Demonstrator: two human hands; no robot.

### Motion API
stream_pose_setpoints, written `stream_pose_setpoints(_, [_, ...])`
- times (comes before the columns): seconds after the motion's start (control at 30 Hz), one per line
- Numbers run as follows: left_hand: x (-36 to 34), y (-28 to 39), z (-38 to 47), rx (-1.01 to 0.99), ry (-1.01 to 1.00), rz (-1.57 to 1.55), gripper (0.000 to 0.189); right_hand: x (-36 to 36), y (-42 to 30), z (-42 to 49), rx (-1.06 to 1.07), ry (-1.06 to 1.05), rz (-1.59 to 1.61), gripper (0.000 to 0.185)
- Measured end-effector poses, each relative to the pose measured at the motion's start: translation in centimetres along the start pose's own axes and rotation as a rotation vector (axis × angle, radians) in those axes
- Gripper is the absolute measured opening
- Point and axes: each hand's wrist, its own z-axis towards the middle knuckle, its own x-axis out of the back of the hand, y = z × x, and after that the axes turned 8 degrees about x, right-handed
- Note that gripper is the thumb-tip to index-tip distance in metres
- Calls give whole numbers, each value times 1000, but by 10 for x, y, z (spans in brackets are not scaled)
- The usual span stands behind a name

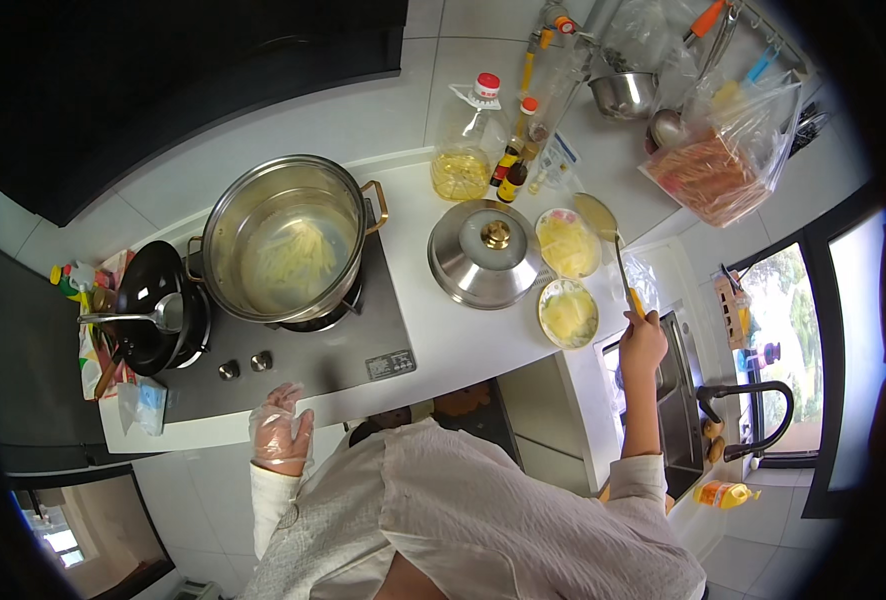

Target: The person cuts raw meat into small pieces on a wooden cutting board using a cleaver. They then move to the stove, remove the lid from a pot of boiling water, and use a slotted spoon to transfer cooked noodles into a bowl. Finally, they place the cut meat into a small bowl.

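My right hand point(643, 341) is bare and grips the yellow handle of a long metal ladle or skimmer point(597, 215). Its round head is beside two patterned dishes, one with pale yellow food pieces point(569, 244) and one with similar pieces point(569, 313). In a thin clear plastic glove, my left hand point(282, 431) hovers by the front counter edge, fingers apart and holding nothing. Beyond it, a large steel pot point(218, 247) with gold handles sits on the gas hob point(353, 330). Pale yellow strips point(297, 251) lie in the liquid inside.
A domed steel lid point(465, 274) rests right of the hob. Behind stand an oil jug point(462, 172) and sauce bottles point(514, 180). A black wok point(147, 274) with a steel ladle point(165, 313) is left. The sink point(683, 420) and black faucet point(784, 416) are right.
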Motion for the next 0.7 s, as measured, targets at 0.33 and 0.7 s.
stream_pose_setpoints(0.33, [3,2,2,-31,-36,96,28,-7,5,5,121,89,-194,14])
stream_pose_setpoints(0.7, [-7,3,4,-21,-89,18,29,-6,46,47,467,220,-434,6])
